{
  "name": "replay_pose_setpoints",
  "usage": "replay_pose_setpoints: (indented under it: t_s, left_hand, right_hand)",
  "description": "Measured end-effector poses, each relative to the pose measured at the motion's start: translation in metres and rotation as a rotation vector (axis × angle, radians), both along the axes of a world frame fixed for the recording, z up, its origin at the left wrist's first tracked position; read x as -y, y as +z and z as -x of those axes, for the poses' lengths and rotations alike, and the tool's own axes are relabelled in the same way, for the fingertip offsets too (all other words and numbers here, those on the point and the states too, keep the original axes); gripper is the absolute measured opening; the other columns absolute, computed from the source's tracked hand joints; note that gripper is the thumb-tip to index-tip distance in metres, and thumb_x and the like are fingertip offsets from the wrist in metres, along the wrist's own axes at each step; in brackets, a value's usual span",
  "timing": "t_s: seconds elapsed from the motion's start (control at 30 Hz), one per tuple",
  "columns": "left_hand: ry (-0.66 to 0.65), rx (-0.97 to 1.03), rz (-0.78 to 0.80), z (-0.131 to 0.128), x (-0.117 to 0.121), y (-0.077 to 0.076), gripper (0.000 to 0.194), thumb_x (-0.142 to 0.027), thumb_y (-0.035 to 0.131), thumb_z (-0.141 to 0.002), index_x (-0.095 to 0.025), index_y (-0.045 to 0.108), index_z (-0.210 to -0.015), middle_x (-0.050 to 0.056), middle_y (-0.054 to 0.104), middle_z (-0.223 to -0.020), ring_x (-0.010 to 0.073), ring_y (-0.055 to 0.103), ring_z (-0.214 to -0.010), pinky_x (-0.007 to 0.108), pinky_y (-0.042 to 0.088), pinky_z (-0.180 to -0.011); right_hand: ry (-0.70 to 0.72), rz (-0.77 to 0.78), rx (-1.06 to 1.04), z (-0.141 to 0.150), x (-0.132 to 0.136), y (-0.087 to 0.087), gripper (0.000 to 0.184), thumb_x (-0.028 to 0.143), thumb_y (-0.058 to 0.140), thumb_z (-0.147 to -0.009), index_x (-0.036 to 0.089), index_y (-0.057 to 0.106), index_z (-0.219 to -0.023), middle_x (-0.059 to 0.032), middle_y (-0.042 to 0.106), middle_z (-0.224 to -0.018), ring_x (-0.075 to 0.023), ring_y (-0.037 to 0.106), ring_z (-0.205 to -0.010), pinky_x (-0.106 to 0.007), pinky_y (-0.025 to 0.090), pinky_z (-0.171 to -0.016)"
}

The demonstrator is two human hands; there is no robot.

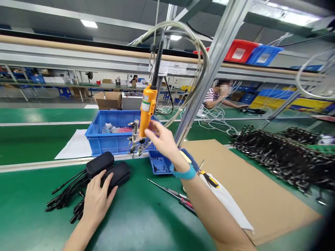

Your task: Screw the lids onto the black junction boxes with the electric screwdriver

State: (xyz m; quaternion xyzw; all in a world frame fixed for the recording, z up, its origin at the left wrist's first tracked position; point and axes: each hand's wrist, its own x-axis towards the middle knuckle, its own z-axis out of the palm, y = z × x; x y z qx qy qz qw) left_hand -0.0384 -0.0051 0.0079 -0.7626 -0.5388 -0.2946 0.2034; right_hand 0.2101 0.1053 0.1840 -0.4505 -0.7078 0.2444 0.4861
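Note:
My left hand (97, 197) rests with spread fingertips on one of two black oblong cases (119, 174). Behind it lies the other black case (101, 164), and black cables with plugs (65, 195) trail to the left. An orange electric screwdriver (148, 109) hangs upright from a cord, with a metal fitting (136, 139) at its lower end. My right hand (163, 139), a blue band at its wrist, is at the lower part of the screwdriver; its thumb overlaps the orange body and its fingers are apart, not wrapped round it.
A blue bin (110, 141) with bagged items and a small blue tray (159, 165) of screws stand ahead. Hand screwdrivers (172, 193) lie before the tray. Right are cardboard (235, 181), a metal post (209, 73) and piled black parts (277, 153). A person (216, 96) sits beyond.

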Motion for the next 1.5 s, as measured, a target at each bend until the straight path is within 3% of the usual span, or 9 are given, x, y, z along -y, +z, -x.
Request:
replay_pose_setpoints:
  t_s: [0.13,0.27,0.5,0.7,0.87,1.07,1.2,1.37,1.5]
  left_hand:
    - [-0.135,0.020,-0.025,-0.015,0.010,0.003,0.039,-0.020,0.059,-0.090,-0.015,0.053,-0.127,0.020,0.048,-0.130,0.0349,0.051,-0.113,0.050,0.050,-0.089]
    - [-0.245,0.056,0.000,-0.025,0.015,-0.005,0.038,-0.013,0.058,-0.089,-0.017,0.054,-0.127,0.019,0.046,-0.134,0.0328,0.050,-0.117,0.049,0.051,-0.091]
    - [-0.290,0.092,0.032,-0.026,0.014,-0.015,0.036,-0.012,0.055,-0.090,-0.019,0.057,-0.125,0.017,0.047,-0.134,0.0299,0.049,-0.119,0.046,0.054,-0.090]
    - [-0.370,0.072,-0.064,-0.034,0.012,-0.023,0.034,-0.008,0.053,-0.087,-0.020,0.063,-0.117,0.016,0.050,-0.129,0.0269,0.052,-0.117,0.039,0.057,-0.088]
    - [-0.412,0.049,-0.104,-0.033,0.005,-0.034,0.034,-0.004,0.051,-0.084,-0.019,0.064,-0.112,0.017,0.054,-0.125,0.0254,0.056,-0.115,0.035,0.057,-0.088]
    - [-0.406,0.175,-0.112,-0.033,0.000,-0.043,0.033,-0.004,0.045,-0.086,-0.019,0.063,-0.108,0.017,0.057,-0.121,0.0248,0.059,-0.112,0.037,0.058,-0.087]
    - [-0.434,0.175,-0.107,-0.035,-0.001,-0.036,0.033,-0.003,0.045,-0.084,-0.019,0.063,-0.107,0.017,0.058,-0.118,0.0234,0.060,-0.110,0.034,0.058,-0.086]
    - [-0.435,0.104,-0.190,-0.036,-0.006,-0.037,0.031,-0.003,0.045,-0.080,-0.019,0.063,-0.100,0.016,0.061,-0.111,0.0224,0.063,-0.101,0.032,0.060,-0.080]
    - [-0.421,0.114,-0.223,-0.039,-0.011,-0.044,0.030,-0.003,0.047,-0.077,-0.019,0.063,-0.096,0.014,0.061,-0.109,0.0217,0.063,-0.097,0.032,0.059,-0.077]
  right_hand:
    - [0.162,0.305,0.308,-0.030,0.060,-0.063,0.014,0.031,0.062,-0.078,0.021,0.067,-0.070,-0.0002,0.063,-0.054,-0.0169,0.060,-0.050,-0.029,0.045,-0.049]
    - [0.122,0.374,0.442,-0.046,0.112,-0.112,0.017,0.011,0.066,-0.056,0.025,0.058,-0.050,-0.0005,0.056,-0.045,-0.0181,0.051,-0.040,-0.030,0.028,-0.041]
    - [-0.004,0.231,0.438,-0.053,0.113,-0.115,0.017,0.016,0.054,-0.066,0.029,0.063,-0.058,-0.0034,0.059,-0.056,-0.0191,0.054,-0.050,-0.035,0.035,-0.049]
    - [-0.074,-0.021,0.261,-0.043,0.012,-0.020,0.035,0.042,0.063,-0.078,0.025,0.062,-0.109,-0.0102,0.065,-0.097,-0.0257,0.064,-0.079,-0.044,0.053,-0.066]
    - [0.161,-0.098,0.093,0.019,-0.044,0.069,0.082,0.043,0.075,-0.070,0.019,0.037,-0.138,-0.0111,0.062,-0.114,-0.0237,0.061,-0.102,-0.047,0.051,-0.093]
    - [0.335,-0.112,-0.033,0.043,-0.054,0.123,0.051,0.027,0.081,-0.060,0.016,0.052,-0.100,0.0000,0.062,-0.086,-0.0172,0.063,-0.079,-0.038,0.058,-0.073]
    - [0.345,-0.263,-0.357,0.024,-0.038,0.210,0.045,0.020,0.079,-0.067,0.017,0.052,-0.102,-0.0033,0.064,-0.096,-0.0195,0.067,-0.086,-0.039,0.062,-0.072]
    - [0.148,-0.577,-0.607,0.027,-0.027,0.314,0.059,0.015,0.060,-0.084,0.014,0.031,-0.135,-0.0041,0.060,-0.116,-0.0088,0.065,-0.097,-0.022,0.054,-0.081]
    - [-0.157,-0.772,-0.499,0.044,-0.066,0.339,0.076,0.026,0.056,-0.088,0.019,0.013,-0.151,-0.0106,0.042,-0.146,-0.0080,0.057,-0.115,-0.022,0.051,-0.093]
